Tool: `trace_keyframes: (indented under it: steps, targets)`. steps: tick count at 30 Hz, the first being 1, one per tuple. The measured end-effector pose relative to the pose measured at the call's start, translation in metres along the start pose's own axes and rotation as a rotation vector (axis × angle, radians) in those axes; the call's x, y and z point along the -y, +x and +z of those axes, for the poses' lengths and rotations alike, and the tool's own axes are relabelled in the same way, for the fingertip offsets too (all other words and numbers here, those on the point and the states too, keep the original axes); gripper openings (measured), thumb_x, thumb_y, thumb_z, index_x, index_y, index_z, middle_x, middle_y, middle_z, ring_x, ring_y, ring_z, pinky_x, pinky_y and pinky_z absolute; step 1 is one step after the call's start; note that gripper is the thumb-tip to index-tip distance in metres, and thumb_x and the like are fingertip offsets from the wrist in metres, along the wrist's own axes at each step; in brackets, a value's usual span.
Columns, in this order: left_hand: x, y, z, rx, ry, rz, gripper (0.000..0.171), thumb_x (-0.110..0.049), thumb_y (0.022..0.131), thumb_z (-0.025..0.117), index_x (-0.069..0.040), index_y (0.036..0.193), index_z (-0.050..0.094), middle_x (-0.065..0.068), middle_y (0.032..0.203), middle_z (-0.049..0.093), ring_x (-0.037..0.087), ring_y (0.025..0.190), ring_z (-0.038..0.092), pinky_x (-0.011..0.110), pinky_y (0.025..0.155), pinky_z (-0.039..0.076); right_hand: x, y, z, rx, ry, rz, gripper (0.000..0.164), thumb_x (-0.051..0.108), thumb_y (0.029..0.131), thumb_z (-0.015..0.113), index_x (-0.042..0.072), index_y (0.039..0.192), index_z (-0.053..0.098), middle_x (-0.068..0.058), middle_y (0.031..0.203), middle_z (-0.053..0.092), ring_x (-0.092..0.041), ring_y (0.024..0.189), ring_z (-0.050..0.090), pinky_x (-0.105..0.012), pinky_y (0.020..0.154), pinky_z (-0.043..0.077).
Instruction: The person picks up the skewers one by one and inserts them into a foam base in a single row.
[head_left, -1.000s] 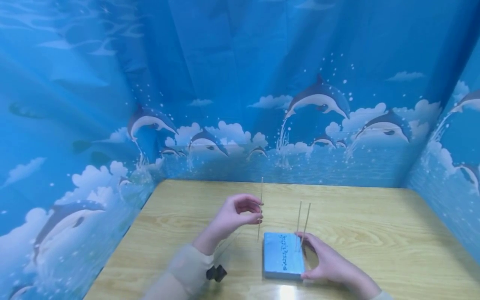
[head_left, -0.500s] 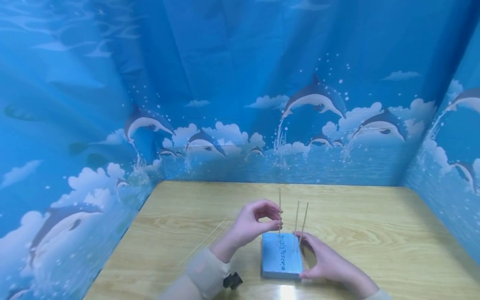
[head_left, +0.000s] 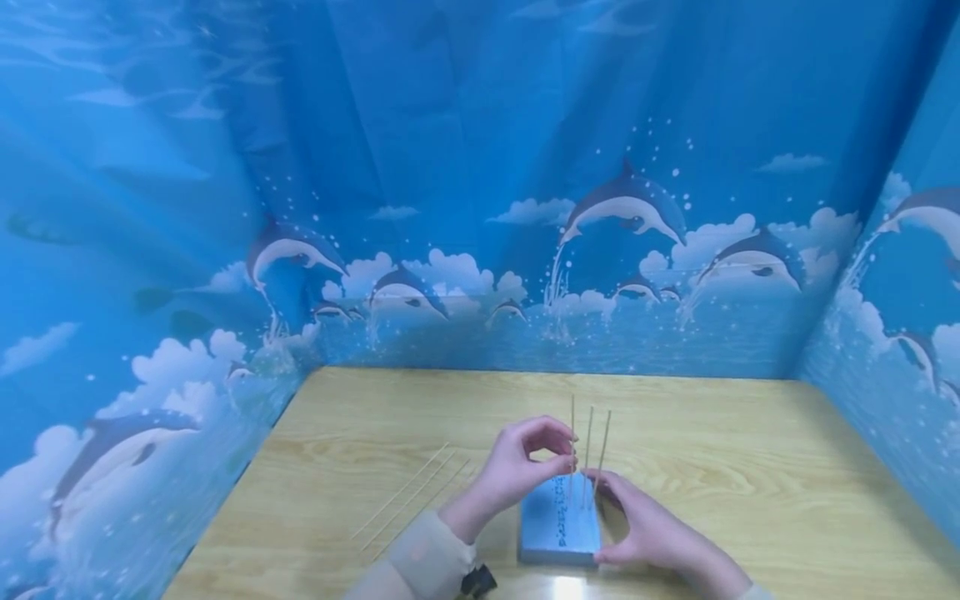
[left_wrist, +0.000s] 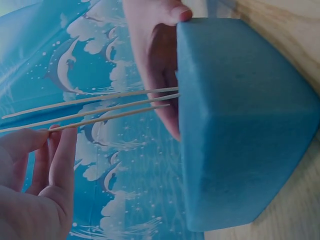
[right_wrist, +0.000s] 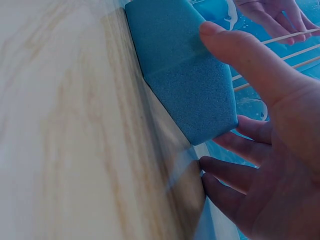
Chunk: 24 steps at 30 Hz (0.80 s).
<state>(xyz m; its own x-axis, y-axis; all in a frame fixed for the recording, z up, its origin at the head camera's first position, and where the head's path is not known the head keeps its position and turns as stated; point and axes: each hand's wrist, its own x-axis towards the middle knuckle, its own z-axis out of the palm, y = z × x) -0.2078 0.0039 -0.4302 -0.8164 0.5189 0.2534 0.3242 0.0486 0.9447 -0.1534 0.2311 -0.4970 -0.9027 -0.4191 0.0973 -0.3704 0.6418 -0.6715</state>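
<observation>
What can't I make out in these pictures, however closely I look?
Head view: marks on the blue block, too small to read.
Head view: loose sticks, uncertain in number; the left sleeve may cover more.
Head view: dark object beside that sleeve, too blurred to identify.
Left wrist view: lower ends of the two standing sticks, hidden by the block.
Right wrist view: the held stick, cut off by the right edge.

the head view is brightly lit, with white glare (head_left: 569,588) thrown onto the near edge of the surface (head_left: 750,467). the backdrop (head_left: 465,167) is shaded above the surface's far right corner. the dark marks (head_left: 560,512) on the block (head_left: 538,521) are blurred. both wrist views are dimmer; in the right one, a soft shadow (right_wrist: 184,197) is cast on the surface beside the block.
</observation>
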Motion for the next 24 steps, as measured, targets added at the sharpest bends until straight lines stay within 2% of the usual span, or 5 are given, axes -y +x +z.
trace_keyframes:
  steps: [5,12,18,24]
  targets:
    - [0.0007,-0.0025,0.0042,-0.007,0.003,-0.032,0.025,-0.003,0.084,0.074,-0.010,0.107,0.069,0.010,0.097,0.072,0.001,0.087,0.065,0.022,0.080,0.060,0.0016,-0.0003,-0.0006,-0.003,0.004,-0.001,0.108,0.051,0.061,0.085,0.000,0.145,0.039,-0.019,0.149,0.046,-0.039,0.132,0.049,-0.057,0.110,0.037]
    - [-0.0005,-0.0024,0.0074,-0.022,0.033,-0.019,0.025,-0.004,0.084,0.074,-0.012,0.107,0.069,0.008,0.097,0.073,0.003,0.089,0.066,0.021,0.079,0.060,0.0025,-0.0010,-0.0016,-0.015,-0.011,0.001,0.108,0.050,0.061,0.086,-0.002,0.144,0.041,-0.019,0.147,0.048,-0.039,0.132,0.050,-0.058,0.109,0.037]
    - [0.0019,-0.0005,0.0085,-0.026,0.069,0.001,0.024,-0.005,0.085,0.074,-0.013,0.107,0.069,0.006,0.096,0.073,0.004,0.088,0.067,0.025,0.088,0.058,0.0005,-0.0025,-0.0015,-0.003,-0.015,0.040,0.109,0.052,0.061,0.085,0.000,0.145,0.040,-0.018,0.149,0.047,-0.037,0.134,0.048,-0.059,0.110,0.037]
    - [0.0067,0.0004,0.0092,-0.014,0.041,-0.029,0.025,-0.004,0.085,0.073,-0.013,0.108,0.068,0.005,0.096,0.072,0.002,0.088,0.066,0.021,0.076,0.061,0.0021,-0.0007,-0.0009,-0.021,-0.027,-0.005,0.107,0.051,0.061,0.086,-0.001,0.143,0.042,-0.018,0.146,0.050,-0.039,0.132,0.050,-0.059,0.109,0.039]
